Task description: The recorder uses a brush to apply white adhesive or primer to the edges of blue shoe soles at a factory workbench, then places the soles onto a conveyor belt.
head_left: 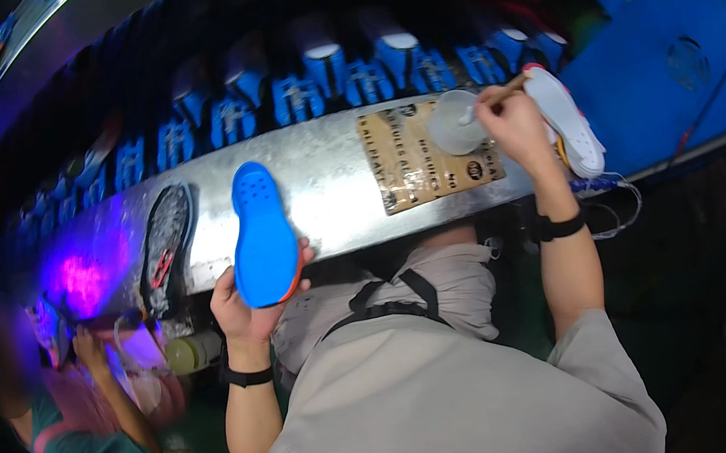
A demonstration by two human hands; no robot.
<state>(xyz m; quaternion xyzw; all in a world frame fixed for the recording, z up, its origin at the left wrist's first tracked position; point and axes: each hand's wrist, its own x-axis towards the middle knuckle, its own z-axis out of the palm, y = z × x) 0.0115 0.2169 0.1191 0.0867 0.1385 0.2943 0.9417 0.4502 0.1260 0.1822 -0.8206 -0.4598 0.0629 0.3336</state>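
Observation:
My left hand (248, 315) is wrapped round the lower end of a blue shoe sole (262, 243) with an orange-red edge. The inner face of the sole is turned up, with small round dimples near its far end. At the right, my right hand (514, 126) grips a brush (508, 90) by its wooden handle. The lower part of the brush reaches into a translucent cup (456, 126); how deep its bristles sit is unclear. Under the cup lies brown printed cardboard (407, 176). A white sole (562, 121) with red and orange edges lies just right of my right hand.
A black sole-shaped piece (163, 250) lies left on the metal bench (315, 167). Rows of blue shoe parts (298, 96) stand along the far side. A blue panel (691, 66) borders the right. Another person (78, 418) works at the lower left, near a greenish container (190, 353).

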